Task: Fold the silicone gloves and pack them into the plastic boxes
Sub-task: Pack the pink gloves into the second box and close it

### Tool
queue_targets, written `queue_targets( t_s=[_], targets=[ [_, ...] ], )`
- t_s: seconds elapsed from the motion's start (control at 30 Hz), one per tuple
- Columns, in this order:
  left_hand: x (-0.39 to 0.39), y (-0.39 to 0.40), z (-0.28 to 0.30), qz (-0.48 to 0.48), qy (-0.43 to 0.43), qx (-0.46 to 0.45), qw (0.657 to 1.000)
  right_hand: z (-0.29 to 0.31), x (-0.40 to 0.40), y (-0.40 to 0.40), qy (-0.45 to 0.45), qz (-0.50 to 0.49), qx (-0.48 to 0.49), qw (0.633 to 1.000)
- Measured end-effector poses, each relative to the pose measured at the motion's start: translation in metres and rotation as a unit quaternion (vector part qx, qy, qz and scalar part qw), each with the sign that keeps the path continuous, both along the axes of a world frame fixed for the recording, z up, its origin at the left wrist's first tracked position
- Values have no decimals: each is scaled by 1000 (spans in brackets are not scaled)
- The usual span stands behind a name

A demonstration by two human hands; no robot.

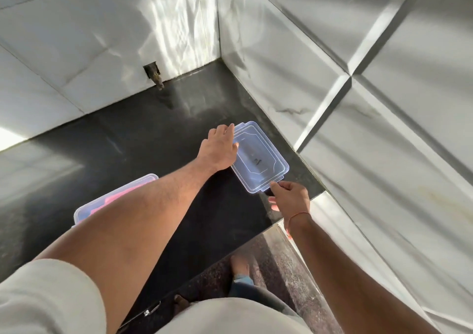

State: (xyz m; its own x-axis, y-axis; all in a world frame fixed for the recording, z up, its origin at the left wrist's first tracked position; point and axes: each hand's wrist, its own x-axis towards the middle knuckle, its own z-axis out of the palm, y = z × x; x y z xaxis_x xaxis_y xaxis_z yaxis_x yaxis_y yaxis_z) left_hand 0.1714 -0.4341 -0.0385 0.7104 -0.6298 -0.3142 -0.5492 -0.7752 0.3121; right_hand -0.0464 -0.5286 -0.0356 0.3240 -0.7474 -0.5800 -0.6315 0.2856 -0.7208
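Hands on the clear lidded box at the counter's far right corner.

Nearest, a second clear plastic box with something pink inside point(115, 198) sits on the black stone counter point(158, 139), half hidden under the left forearm; whether the pink is a folded silicone glove I cannot tell for sure. Farther on, the right hand point(290, 199) pinches the near tab of the clear rectangular plastic box with a stepped lid point(259, 158), thumb and forefinger closed on it. Beyond, the left hand point(220, 149) lies with fingers spread, pressing the box's far left edge. The box lies flat, lid up, its long axis running from the near right tab away to the far left. To do this step well, I judge: keep the left hand pinning the box, then lift the tab straight up so the box cannot skid toward the grey tiled wall point(281, 82).
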Motion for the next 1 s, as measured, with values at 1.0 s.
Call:
queue_targets(
  t_s=[1.0],
  targets=[
    [-4,268,115,381,76,-384,837,56,93,106,-209,204,55,955]
  ],
)
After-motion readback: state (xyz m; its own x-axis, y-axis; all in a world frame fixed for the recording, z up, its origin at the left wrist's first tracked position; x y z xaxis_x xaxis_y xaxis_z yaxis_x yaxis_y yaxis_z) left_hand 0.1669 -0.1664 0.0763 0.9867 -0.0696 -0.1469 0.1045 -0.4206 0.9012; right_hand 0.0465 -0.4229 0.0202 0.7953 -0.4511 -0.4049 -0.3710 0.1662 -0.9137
